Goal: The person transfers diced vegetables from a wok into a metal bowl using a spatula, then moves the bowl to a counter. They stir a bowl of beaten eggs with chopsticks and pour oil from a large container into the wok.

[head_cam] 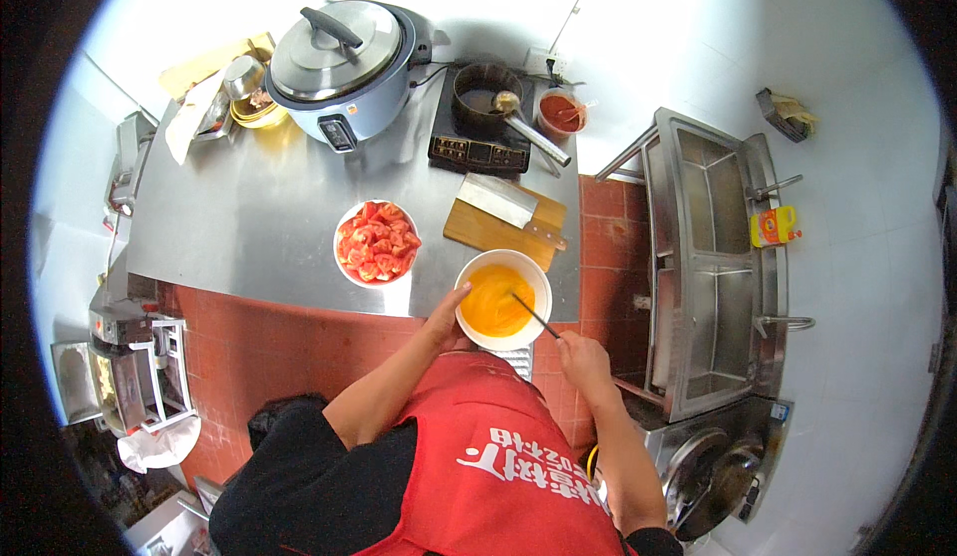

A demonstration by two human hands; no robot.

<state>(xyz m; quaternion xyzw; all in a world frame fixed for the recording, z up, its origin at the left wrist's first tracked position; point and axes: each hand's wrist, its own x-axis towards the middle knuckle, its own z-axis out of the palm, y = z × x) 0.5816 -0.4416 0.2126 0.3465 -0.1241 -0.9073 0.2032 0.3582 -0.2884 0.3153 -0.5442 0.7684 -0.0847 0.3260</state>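
Observation:
My left hand [449, 317] grips the side of a white bowl [546, 303], its thumb over the rim. Beaten egg [493, 294], bright orange-yellow with swirl marks, fills much of the bowl. Between the fingers of my right hand [583, 362] are dark chopsticks [540, 318], their tips dipped in the egg; whether one or two sticks, I cannot tell. The bowl is at the table's front edge, in front of my red apron [478, 421]. Just beyond it, a cleaver [499, 199] lies on a wooden cutting board [467, 231]. To the left stands a bowl of cut tomatoes [377, 242].
On the steel table [247, 212] stand a large rice cooker [366, 107] and an induction cooker [478, 154] bearing a pot [467, 111] with a ladle [538, 140] across it. A tub of red sauce [561, 113] is beside them. A double sink [673, 272] stands right, past the tiled floor.

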